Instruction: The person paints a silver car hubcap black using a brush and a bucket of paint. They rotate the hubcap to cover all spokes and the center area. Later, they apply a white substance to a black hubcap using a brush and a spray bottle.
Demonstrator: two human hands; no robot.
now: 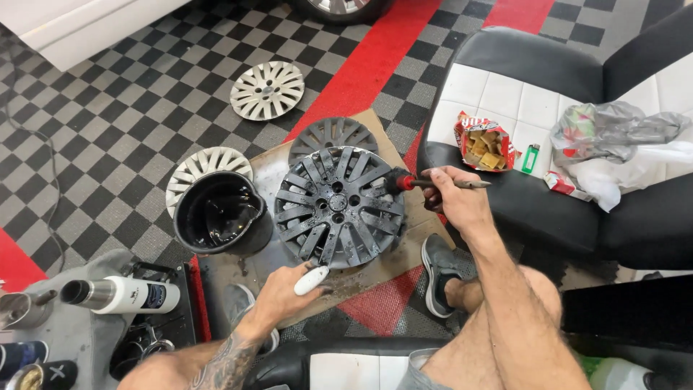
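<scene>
A: Entry, hand poses. The right hand [453, 196] reaches in from the right, forearm crossing above the bent knee, fingers curled shut around a brush [432, 183]; its dark head sits at the right rim of the black-coated hubcap [338, 206].

B: Left hand?

A: The left hand [287, 290] comes up from the lower edge, tattooed forearm angled inward, fingers closed around a small white object [311, 280], kind cannot be told, just below the hubcap's lower rim.

B: Hubcap location?

A: Flat on a cardboard sheet [375, 263] on the checkered floor, centre of view. A grey hubcap [330, 133] lies partly under its upper edge.

B: Margins?

A: Tight on the left: a black bucket [219, 212] of dark liquid sits just beside the rim. On the right a black and white seat [520, 87] stands close. Open floor lies above, around a silver hubcap [267, 89].
</scene>
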